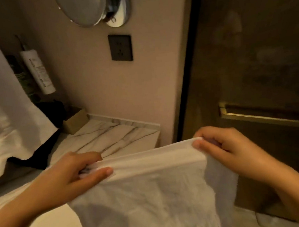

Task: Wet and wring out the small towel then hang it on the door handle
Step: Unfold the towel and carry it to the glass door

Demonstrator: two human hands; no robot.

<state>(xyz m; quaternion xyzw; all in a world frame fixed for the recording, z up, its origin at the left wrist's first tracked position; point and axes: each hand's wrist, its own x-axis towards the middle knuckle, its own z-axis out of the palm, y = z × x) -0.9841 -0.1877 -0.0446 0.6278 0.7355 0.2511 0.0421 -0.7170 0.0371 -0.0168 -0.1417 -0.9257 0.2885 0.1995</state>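
I see both hands holding the small towel point(152, 194) stretched out between them, in front of me and low in the head view. My left hand point(73, 176) pinches the towel's upper left corner, thumb on the near side and fingers curled behind the folded top edge. My right hand point(226, 148) grips the upper right corner the same way, closed tight on the cloth, and sits a little higher than the left, so the top edge slopes upward to the right. The white towel hangs down from that edge in soft wrinkles and fills the lower middle of the view; I cannot tell from here whether it is wet. Behind the left hand lies the marble worktop point(114, 132) with grey veining, and a small tan box point(75, 122) stands at its back corner against the wall. A white tube point(37, 72) hangs at the left near a large white cloth point(4, 115) that drapes down there. On the wall above are a dark socket plate point(120, 48) and a round mirror point(85, 6). To the right stands the dark door point(257, 58), and its brass door handle point(264, 116), a horizontal bar, lies just above and beyond my right hand, not touched by the towel.
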